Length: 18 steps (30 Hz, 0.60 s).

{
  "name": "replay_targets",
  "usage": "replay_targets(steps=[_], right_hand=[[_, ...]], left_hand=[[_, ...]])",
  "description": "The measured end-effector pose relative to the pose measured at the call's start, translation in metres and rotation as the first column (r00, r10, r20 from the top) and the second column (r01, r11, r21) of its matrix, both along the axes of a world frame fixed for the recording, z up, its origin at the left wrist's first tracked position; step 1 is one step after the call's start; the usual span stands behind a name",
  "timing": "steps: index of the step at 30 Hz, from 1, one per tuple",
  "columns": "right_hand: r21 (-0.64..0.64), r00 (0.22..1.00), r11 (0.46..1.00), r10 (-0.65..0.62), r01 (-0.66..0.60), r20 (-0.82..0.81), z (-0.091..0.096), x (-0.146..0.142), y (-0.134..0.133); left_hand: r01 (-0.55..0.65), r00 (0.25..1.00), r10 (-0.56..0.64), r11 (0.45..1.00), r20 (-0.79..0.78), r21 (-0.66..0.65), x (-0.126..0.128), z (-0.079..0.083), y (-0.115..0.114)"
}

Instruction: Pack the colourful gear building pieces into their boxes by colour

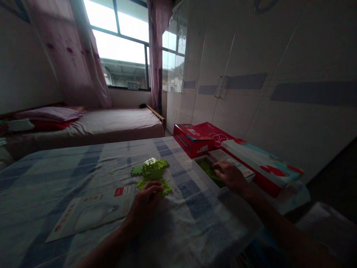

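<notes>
Apart (grips unclear): right hand (229, 175) over white box (221, 190) with green contents (207, 169), left hand (146, 199) at green tiles (153, 173).

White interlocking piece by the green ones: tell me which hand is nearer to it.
Left. The left hand is on the near side of the white piece, at the green pieces; the right hand is farther off, to the right, at the open box.

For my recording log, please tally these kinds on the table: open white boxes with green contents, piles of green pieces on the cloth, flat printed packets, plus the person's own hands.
Open white box: 1
Pile of green pieces: 1 (pieces overlap, not countable singly)
Flat printed packet: 1
Hands: 2, left hand and right hand
Total: 5
</notes>
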State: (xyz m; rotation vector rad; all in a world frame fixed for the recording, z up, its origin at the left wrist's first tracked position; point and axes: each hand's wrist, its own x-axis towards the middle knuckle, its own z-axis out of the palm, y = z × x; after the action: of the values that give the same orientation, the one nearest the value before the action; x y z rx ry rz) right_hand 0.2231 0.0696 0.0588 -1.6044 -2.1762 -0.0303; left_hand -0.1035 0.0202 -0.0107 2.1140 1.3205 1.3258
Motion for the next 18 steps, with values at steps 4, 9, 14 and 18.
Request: replay_targets(steps=[4,9,14,18], right_hand=[[-0.054,0.998,0.998,-0.025,0.027,0.05,0.006,-0.009,-0.008],[-0.081,0.989,0.991,0.098,-0.108,-0.115,0.015,-0.049,-0.018],[-0.233,0.928,0.9,0.343,-0.368,-0.142,0.0,-0.117,-0.022],[-0.234,0.925,0.899,0.38,-0.371,-0.008,-0.021,-0.154,-0.022]], left_hand=[[-0.001,0.999,0.001,1.0,0.032,-0.02,0.002,0.004,-0.002],[0.021,0.992,-0.006,0.994,0.129,-0.112,0.005,0.007,-0.005],[-0.073,0.978,0.083,0.996,0.192,-0.055,0.003,0.014,-0.008],[-0.216,0.968,0.208,0.976,0.14,0.043,-0.003,0.02,-0.008]])
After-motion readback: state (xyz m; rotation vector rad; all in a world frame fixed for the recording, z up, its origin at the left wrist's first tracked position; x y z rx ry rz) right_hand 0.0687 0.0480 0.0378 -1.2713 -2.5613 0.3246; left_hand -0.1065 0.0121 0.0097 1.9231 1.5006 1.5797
